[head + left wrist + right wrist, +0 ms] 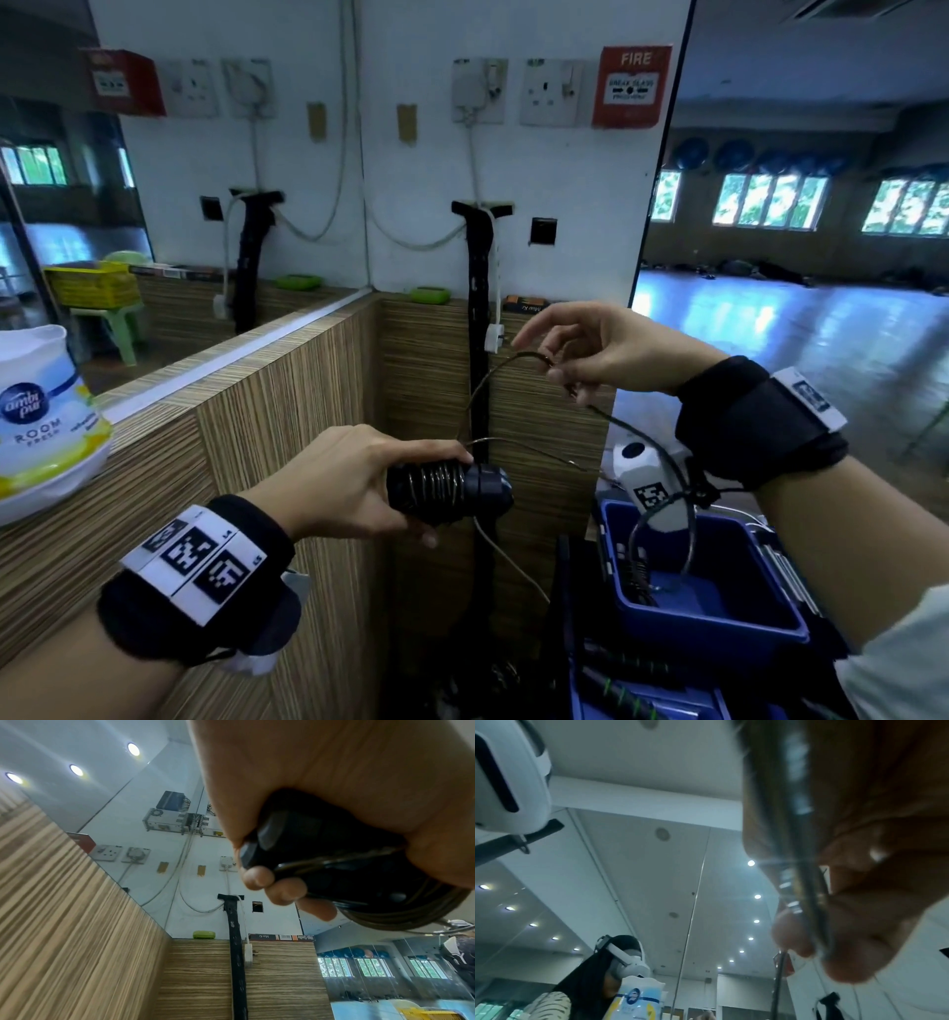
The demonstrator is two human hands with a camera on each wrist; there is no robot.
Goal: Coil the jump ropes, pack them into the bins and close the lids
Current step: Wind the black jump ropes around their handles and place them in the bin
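My left hand (359,483) grips the black handles (452,488) of a jump rope, with several turns of thin wire rope wound round them. The same handles (308,850) fill the left wrist view, with my fingers (259,878) curled under them. From the handles the rope (493,375) arcs up to my right hand (590,349), which pinches it between thumb and fingers. The rope (805,892) runs blurred across my right palm in the right wrist view. Its free length (662,462) drops into an open blue bin (760,611) at lower right.
A wood-grain counter (231,411) wraps the left side and back. An air freshener tub (41,416) stands on it at far left. A black strap (480,318) and white cables hang on the wall. More rope handles (621,704) lie below the bin.
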